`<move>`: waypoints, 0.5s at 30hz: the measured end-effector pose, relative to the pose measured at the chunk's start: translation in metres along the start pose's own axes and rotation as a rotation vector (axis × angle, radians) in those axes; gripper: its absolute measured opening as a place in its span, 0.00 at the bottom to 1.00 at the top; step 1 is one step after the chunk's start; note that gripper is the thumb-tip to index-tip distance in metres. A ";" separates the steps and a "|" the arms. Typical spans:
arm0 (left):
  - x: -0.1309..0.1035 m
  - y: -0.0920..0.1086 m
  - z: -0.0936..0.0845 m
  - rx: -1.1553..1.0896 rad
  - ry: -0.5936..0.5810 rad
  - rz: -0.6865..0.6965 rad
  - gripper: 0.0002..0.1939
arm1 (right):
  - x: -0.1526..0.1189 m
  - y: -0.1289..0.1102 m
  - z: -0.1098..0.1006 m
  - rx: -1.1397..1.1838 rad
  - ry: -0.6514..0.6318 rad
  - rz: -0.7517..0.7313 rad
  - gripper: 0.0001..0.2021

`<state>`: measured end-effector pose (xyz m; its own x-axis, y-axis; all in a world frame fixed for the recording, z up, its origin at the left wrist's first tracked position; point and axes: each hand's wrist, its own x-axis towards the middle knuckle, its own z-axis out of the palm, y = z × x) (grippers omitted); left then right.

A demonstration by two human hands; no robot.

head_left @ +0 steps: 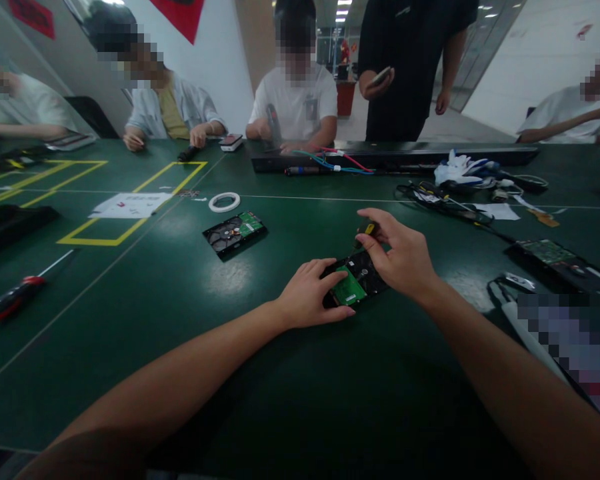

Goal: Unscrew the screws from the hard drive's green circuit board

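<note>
A hard drive [350,287] lies on the green table with its green circuit board facing up. My left hand [313,293] grips its left end, thumb along the near edge and fingers over the board and far edge. Between the thumb and fingers of my right hand [400,257] is a small screwdriver [368,230] with a black and yellow handle. Its shaft points down at the far side of the drive; whether the tip sits in a screw I cannot tell. A second hard drive [235,233] lies apart, beyond my left hand.
A red and black screwdriver [25,293] lies at the left. Farther back are a white tape roll [225,202], a paper sheet [130,205] and a long black panel [395,157]. At right are white gloves [463,170], cables and another drive [563,263]. Several people are across the table.
</note>
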<state>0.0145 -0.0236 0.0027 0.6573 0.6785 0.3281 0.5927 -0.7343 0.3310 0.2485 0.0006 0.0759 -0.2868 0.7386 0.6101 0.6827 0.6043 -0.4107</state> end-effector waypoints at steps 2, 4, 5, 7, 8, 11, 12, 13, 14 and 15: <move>0.000 0.000 0.000 0.004 0.000 0.003 0.41 | 0.000 0.000 0.000 -0.001 0.003 0.004 0.21; 0.000 0.000 0.001 0.007 0.005 0.006 0.40 | 0.000 0.000 0.000 -0.002 0.003 0.004 0.21; 0.000 -0.001 0.001 0.007 0.007 0.007 0.40 | 0.000 0.000 0.000 -0.006 0.001 0.000 0.21; 0.000 -0.001 0.002 0.003 0.011 0.009 0.40 | -0.001 0.001 0.001 -0.013 0.005 -0.010 0.21; 0.000 -0.001 0.002 0.000 0.014 0.008 0.40 | -0.001 0.002 0.001 -0.017 0.009 -0.015 0.21; 0.000 0.000 0.002 -0.003 0.017 0.005 0.40 | -0.001 0.002 0.002 -0.017 0.021 -0.026 0.21; 0.000 0.000 0.002 -0.002 0.016 0.004 0.40 | -0.001 0.002 0.002 -0.013 0.022 -0.027 0.21; 0.000 0.000 0.002 0.001 0.013 0.003 0.40 | -0.001 0.002 0.002 -0.009 0.023 -0.027 0.21; 0.000 0.000 0.002 0.001 0.009 0.003 0.40 | -0.001 0.002 0.002 -0.006 0.022 -0.026 0.21; 0.000 0.000 0.002 0.001 0.008 0.004 0.40 | -0.001 0.002 0.002 -0.007 0.022 -0.024 0.21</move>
<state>0.0151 -0.0239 0.0009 0.6559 0.6759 0.3361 0.5907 -0.7368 0.3290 0.2489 0.0016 0.0730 -0.2882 0.7172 0.6345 0.6803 0.6196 -0.3914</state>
